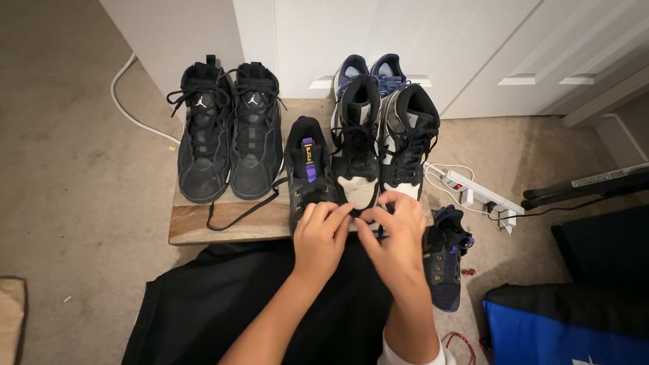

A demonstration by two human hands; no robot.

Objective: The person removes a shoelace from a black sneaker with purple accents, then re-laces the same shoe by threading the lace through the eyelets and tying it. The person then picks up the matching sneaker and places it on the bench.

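Everything here sits around the low wooden bench (230,223) in front of me, so I place things by it.

Off the bench's left end, a white cable (122,101) curls over the beige carpet (74,203) toward the wall. On the bench's left half stands a pair of all-black high-top sneakers (230,132), toes toward me, side by side and touching. A loose black lace (236,213) trails across the wood from them toward the middle.

At the bench's middle front edge is the black low sneaker with a purple tongue tab (307,172). My left hand (321,236) rests over its toe, fingers curled down. My right hand (392,233) is just beside it, fingertips meeting the left ones. Both grips are pinched together on something small and dark between them, a lace end as far as I can tell, though my fingers hide it.

Behind my hands, on the bench's right half, stand black-and-white high-top sneakers (382,138), and behind those a pair of navy-blue sneakers (372,71) against the white door (405,34).

Off the bench's right end, on the carpet, lies a second black sneaker with purple trim (446,263), and beyond it a white power strip (476,192) with plugs. Farther right is a blue and black bag (561,324).
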